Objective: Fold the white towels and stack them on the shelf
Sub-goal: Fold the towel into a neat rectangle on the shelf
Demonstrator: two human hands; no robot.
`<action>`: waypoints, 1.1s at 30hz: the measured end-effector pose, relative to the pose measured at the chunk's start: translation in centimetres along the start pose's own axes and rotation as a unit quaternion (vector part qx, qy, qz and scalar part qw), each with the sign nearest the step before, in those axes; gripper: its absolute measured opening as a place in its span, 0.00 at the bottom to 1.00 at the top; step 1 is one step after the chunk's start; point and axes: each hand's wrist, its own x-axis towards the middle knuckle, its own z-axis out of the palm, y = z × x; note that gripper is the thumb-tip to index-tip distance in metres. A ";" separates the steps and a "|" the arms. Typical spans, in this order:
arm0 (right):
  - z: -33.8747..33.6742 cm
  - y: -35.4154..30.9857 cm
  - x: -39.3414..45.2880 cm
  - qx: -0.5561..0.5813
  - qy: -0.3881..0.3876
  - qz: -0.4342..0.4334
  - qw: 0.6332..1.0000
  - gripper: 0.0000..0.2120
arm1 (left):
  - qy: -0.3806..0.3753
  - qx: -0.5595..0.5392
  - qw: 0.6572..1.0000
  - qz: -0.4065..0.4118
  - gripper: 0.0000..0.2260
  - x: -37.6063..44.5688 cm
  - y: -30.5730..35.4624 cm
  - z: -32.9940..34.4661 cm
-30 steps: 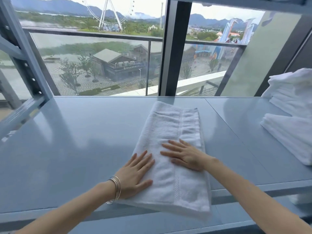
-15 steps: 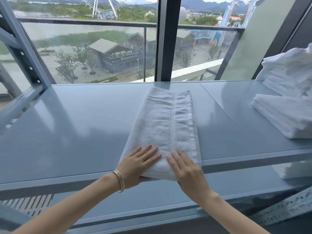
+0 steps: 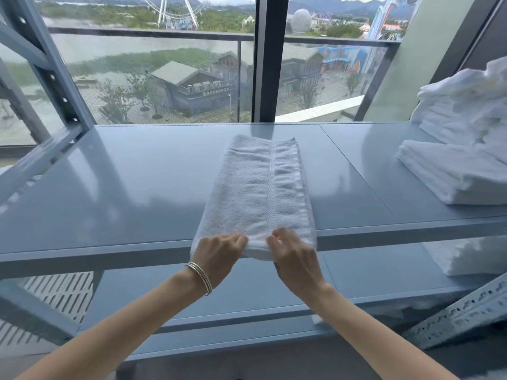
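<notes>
A white towel [image 3: 258, 193], folded into a long narrow strip, lies on the blue-grey shelf [image 3: 123, 193] and runs from the window side to the front edge. Its near end hangs slightly over that edge. My left hand [image 3: 219, 256], with thin bangles on the wrist, grips the near end from the left, fingers curled round the fold. My right hand [image 3: 293, 256] pinches the same end from the right. A stack of folded white towels [image 3: 455, 171] sits at the shelf's right end, with a looser pile [image 3: 466, 111] behind it.
A lower shelf [image 3: 247, 294] lies under the top one, with more white towel [image 3: 472, 259] at its right. The shelf's metal upright [image 3: 55, 75] rises at the left. A window with a dark frame post [image 3: 267, 58] stands behind the shelf.
My hands slid back from flat on the towel's middle to its near end and now curl round it. The view has tilted down, showing the lower shelf.
</notes>
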 end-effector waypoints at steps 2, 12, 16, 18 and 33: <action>-2.3 0.8 -0.7 0.013 -0.045 -0.004 0.999 0.14 | -0.018 0.019 1.000 -0.012 0.20 -1.1 0.1 -0.7; -12.9 3.3 2.1 0.110 -0.188 -0.027 0.976 0.06 | -0.161 -0.040 0.984 -0.061 0.08 1.7 -0.4 -12.0; -10.8 5.0 6.5 0.036 -0.046 0.020 0.998 0.07 | 0.020 0.012 0.993 -0.115 0.10 6.2 -1.2 -10.9; -9.5 6.2 8.9 0.026 -0.025 0.046 0.998 0.09 | 0.021 -0.027 0.988 -0.153 0.11 8.6 -3.1 -9.8; -4.3 13.7 21.3 0.323 0.048 0.257 0.910 0.11 | 0.178 -0.373 0.870 -0.268 0.09 19.6 -13.0 -5.1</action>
